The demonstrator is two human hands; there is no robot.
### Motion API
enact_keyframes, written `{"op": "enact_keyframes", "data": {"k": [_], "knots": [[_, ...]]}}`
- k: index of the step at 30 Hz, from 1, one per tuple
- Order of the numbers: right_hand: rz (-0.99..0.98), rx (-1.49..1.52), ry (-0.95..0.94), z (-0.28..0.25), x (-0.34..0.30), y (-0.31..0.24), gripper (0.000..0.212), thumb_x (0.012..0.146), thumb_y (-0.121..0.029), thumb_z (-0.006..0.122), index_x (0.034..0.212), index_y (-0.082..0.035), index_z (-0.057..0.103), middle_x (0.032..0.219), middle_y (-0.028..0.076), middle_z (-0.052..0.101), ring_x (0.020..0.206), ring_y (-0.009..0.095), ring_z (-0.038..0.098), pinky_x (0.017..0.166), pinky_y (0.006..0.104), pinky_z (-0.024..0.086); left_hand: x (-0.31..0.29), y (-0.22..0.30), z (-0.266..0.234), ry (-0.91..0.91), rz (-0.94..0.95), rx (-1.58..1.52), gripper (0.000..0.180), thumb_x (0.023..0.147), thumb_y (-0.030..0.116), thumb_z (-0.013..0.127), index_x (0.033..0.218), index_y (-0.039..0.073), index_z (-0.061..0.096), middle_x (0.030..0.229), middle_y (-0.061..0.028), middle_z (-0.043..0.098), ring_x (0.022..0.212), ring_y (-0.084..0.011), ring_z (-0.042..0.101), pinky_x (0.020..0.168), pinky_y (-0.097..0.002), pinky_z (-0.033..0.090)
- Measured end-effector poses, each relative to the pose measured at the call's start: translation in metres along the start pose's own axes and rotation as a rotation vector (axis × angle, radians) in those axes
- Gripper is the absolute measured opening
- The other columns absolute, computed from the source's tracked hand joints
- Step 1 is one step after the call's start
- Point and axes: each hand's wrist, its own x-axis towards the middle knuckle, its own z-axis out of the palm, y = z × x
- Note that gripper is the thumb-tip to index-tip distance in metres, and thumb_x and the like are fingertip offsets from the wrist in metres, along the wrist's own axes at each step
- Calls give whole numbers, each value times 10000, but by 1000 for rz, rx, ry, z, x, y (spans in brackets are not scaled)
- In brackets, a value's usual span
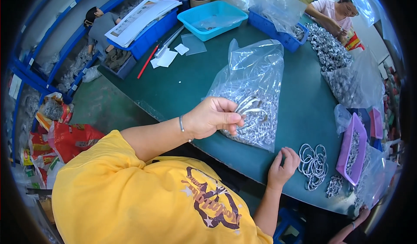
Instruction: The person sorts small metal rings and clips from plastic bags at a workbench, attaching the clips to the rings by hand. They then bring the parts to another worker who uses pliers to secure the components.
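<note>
My left hand (pixel 216 119) is pinched around several curved silver metal hoops (pixel 251 108), held above a clear plastic bag. The bag (pixel 256 66) lies on the green table and its lower part is full of small silver metal pieces (pixel 260 129). At the near edge of the table is my right hand (pixel 283 165), fingers loosely bent and apart, with nothing seen in them. Just right of it lies a loose pile of larger silver rings (pixel 312 165). A smaller cluster of metal rings (pixel 334 185) sits beside that pile.
A purple tray (pixel 344 165) of metal parts stands at the right. Farther back are a turquoise tray (pixel 186 20), a blue bin (pixel 286 40), a red pen (pixel 147 62) and a heap of metal parts (pixel 323 48). One person (pixel 332 16) works at the far right, another (pixel 102 29) by blue shelves.
</note>
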Motion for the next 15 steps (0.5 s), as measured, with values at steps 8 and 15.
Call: {"op": "enact_keyframes", "data": {"k": [8, 15], "knots": [[18, -24, -46, 3, 2, -3, 144, 697, 66, 582, 828, 9, 593, 873, 130, 586, 825, 284, 520, 734, 357, 421, 7, 5, -14, -98, -135, -578, 172, 920, 148, 437, 995, 15, 517, 884, -57, 556, 699, -92, 548, 687, -239, 486], [47, -13, -69, 5, 3, -3, 132, 705, 71, 572, 822, 14, 586, 864, 132, 585, 814, 284, 520, 723, 356, 422, 8, 11, -19, -70, -214, -924, 203, 930, 169, 418, 1011, 9, 513, 895, -50, 535, 729, -90, 522, 699, -228, 485]]}}
